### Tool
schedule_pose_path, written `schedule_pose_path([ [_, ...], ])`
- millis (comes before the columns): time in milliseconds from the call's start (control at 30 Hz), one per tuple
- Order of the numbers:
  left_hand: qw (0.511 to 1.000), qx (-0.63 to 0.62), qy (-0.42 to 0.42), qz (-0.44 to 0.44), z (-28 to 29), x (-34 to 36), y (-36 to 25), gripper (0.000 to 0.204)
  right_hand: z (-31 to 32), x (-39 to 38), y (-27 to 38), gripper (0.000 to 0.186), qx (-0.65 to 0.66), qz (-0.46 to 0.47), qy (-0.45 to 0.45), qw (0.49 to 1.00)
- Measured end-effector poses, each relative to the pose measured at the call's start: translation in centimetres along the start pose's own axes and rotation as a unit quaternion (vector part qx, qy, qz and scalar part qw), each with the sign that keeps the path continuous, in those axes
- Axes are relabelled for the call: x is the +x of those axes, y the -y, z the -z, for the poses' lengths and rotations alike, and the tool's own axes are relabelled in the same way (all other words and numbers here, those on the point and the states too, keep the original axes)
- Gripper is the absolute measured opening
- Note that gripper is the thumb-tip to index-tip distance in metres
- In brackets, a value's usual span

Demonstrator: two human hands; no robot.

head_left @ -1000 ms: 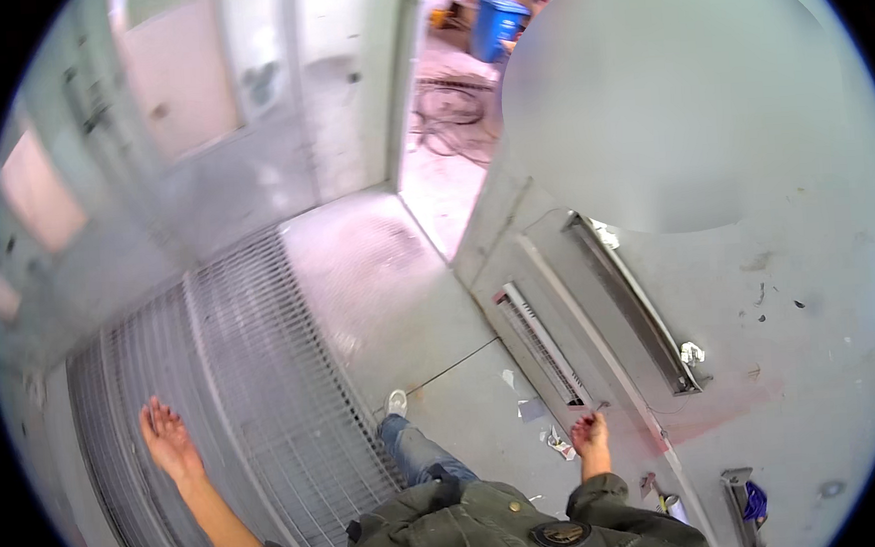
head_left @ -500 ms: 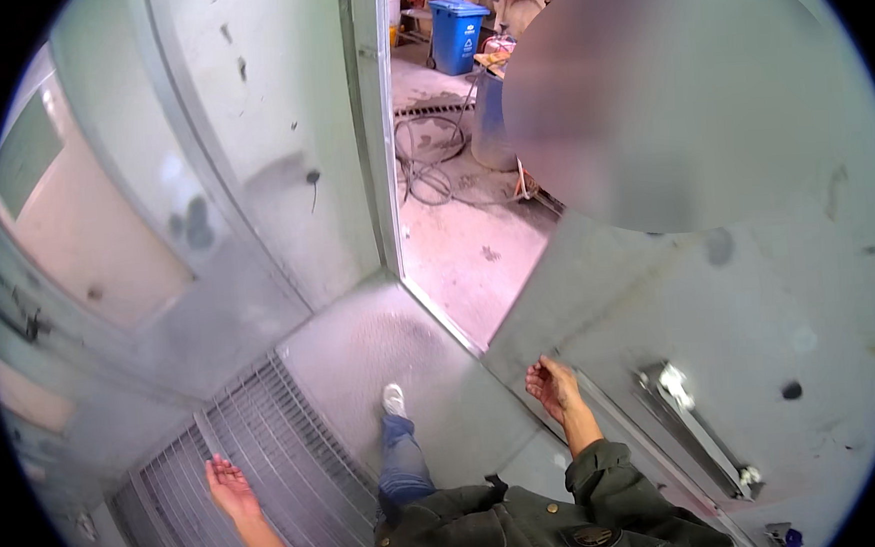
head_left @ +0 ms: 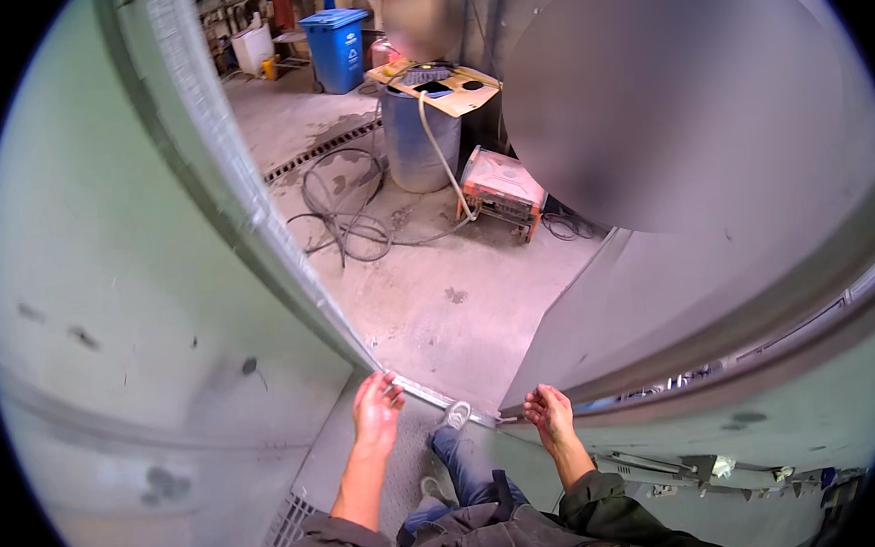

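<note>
My left hand is raised in front of me with its fingers loosely bent and apart, holding nothing. It looks nearest to the metal door frame, though I cannot tell whether it touches it. Level with it on the right, my right hand is also bare, its fingers half curled and nothing in them. Beyond that hand is a grey door panel. My shoe is at the metal threshold of the doorway, between my hands.
Past the doorway, a coiled hose lies on the concrete floor beside a drum topped by a board. An orange-edged box-shaped machine stands close by. Farther back is a blue wheeled bin. A floor grate lies lower left.
I have stepped forward to the doorway and the view has turned right. My left hand has come up and inward, closer to my right hand. The drum and machine now show more fully.
</note>
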State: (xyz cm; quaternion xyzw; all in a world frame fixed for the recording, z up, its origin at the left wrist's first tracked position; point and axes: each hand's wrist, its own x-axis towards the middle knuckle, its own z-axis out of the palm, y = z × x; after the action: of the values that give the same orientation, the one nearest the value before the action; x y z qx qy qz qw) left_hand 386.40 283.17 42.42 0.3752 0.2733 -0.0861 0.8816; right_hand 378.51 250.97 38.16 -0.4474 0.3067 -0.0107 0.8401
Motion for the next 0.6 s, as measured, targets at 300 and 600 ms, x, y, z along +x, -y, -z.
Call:
schedule_pose_path([
  [300,0.987,-0.066,0.074,0.124,-14.1,23.0,-4.0,0.016,-7.8,17.5,4.6,0.023,0.165,0.030,-0.068,0.983],
  [600,0.987,-0.069,0.006,0.148,-20.1,40.7,-1.7,0.031,-7.2,27.9,10.0,0.029,0.197,0.091,-0.167,0.962],
])
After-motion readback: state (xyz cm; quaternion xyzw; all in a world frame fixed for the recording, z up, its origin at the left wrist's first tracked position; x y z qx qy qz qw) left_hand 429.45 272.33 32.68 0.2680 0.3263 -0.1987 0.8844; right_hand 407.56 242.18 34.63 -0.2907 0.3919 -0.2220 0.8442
